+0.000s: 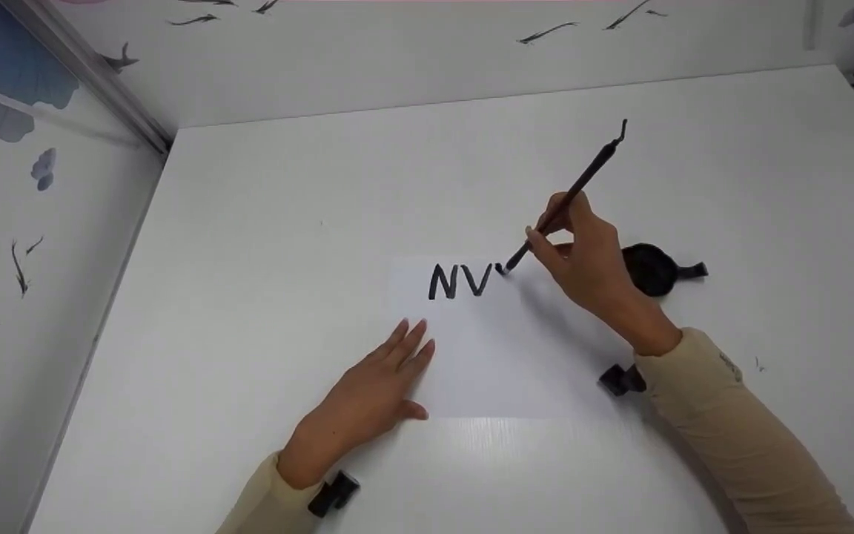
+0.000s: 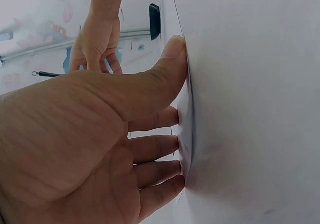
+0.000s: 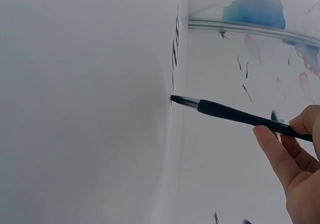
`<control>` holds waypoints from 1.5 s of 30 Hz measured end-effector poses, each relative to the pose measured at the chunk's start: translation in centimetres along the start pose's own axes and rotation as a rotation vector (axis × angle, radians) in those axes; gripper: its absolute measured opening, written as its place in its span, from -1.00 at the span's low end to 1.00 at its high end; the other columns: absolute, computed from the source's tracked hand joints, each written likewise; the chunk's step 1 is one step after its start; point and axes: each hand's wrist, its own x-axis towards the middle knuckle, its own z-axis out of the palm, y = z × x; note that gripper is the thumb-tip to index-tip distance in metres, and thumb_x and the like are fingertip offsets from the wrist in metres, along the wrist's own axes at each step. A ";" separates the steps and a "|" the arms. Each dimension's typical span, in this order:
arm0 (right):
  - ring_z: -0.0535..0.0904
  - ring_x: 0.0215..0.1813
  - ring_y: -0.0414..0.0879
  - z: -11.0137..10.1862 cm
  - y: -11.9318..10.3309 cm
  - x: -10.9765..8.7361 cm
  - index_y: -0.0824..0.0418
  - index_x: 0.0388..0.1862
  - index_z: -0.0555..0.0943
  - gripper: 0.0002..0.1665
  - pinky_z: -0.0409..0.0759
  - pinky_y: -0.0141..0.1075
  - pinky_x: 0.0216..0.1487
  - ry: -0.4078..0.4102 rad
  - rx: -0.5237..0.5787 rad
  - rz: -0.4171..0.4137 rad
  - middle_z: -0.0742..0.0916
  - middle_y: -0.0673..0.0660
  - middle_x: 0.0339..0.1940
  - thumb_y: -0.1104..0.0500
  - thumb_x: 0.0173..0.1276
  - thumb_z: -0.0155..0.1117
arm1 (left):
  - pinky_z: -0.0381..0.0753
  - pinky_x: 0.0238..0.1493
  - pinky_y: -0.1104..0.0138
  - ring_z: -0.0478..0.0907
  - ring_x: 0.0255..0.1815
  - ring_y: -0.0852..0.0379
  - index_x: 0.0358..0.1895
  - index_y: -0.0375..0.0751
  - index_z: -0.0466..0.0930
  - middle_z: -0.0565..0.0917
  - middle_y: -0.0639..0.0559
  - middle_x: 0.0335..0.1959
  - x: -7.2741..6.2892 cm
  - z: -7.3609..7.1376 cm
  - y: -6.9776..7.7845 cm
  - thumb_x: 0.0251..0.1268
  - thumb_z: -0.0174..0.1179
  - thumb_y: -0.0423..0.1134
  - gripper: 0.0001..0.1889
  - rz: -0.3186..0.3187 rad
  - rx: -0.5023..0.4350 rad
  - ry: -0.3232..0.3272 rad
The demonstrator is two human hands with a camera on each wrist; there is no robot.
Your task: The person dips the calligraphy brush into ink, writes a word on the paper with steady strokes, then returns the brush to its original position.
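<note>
A sheet of white paper (image 1: 486, 356) lies on the table with black letters N and V (image 1: 477, 280) painted near its top edge. Just right of the V, a short dark mark sits under the tip of a black ink brush (image 1: 583, 178). My right hand (image 1: 583, 256) pinches the brush handle between thumb and fingers, its tail slanting up and to the right. In the right wrist view the dark bristles (image 3: 182, 101) meet the paper. My left hand (image 1: 371, 389) rests with fingers spread on the paper's left side, fingertips (image 2: 172, 144) and thumb pressing it.
Behind my right wrist stands a small round black ink dish (image 1: 649, 270) with a short handle. Black wrist cameras show at the left cuff (image 1: 333, 494) and right cuff (image 1: 620, 380). White panels (image 1: 412, 59) with printed decoration border the white table (image 1: 249, 245) at the back and left.
</note>
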 end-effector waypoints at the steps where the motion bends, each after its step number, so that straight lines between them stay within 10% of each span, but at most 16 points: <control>1: 0.65 -0.18 -0.19 0.0 0.0 0.0 0.40 -0.05 0.36 -0.64 0.64 -0.43 -0.34 -0.001 0.000 0.000 0.62 0.11 -0.28 0.31 0.29 0.28 | 0.19 0.37 0.15 -0.13 0.51 -0.12 0.45 -0.27 0.17 0.00 -0.15 0.52 0.0 0.0 0.0 0.12 0.31 0.04 -0.13 0.001 -0.001 0.005; 45: 0.66 -0.21 -0.17 -0.9 -2.1 -0.3 0.43 -0.08 0.35 -0.65 0.66 -0.33 -0.40 -0.095 -0.042 -0.093 0.60 0.16 -0.24 0.39 0.24 0.28 | 0.17 0.38 0.16 -0.14 0.52 -0.11 0.46 -0.25 0.17 0.00 -0.13 0.52 0.0 0.0 0.1 0.12 0.31 0.04 -0.13 -0.011 0.005 -0.008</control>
